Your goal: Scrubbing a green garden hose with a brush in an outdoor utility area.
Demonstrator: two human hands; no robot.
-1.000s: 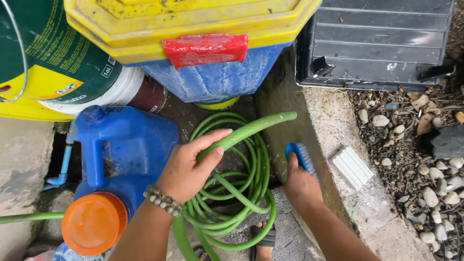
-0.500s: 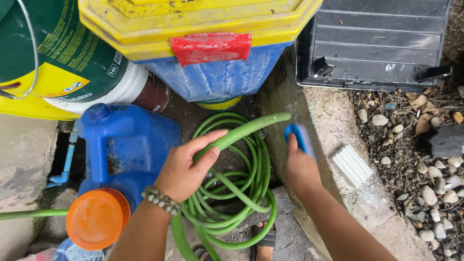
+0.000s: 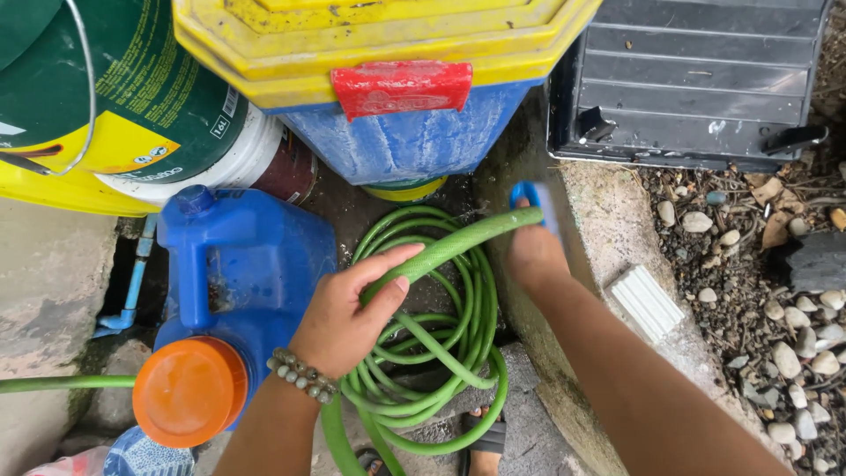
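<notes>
A green garden hose (image 3: 441, 348) lies coiled on the ground between a blue jug and a concrete ledge. My left hand (image 3: 348, 313), with a bead bracelet on the wrist, grips a straight length of the hose just above the coil. My right hand (image 3: 531, 256) holds the hose's end at a blue fitting (image 3: 535, 199), close to the ledge and under the blue tub.
A blue jug (image 3: 242, 264) with an orange cap (image 3: 188, 392) stands left of the coil. Behind are a blue tub with yellow lid and red latch (image 3: 401, 88), a green and yellow bucket (image 3: 106, 106) and a black crate (image 3: 696, 79). Gravel (image 3: 758, 291) lies beyond the concrete ledge (image 3: 608, 238).
My right hand has moved the hose end with the blue fitting up and away, toward the blue tub. My left hand has stayed on the hose.
</notes>
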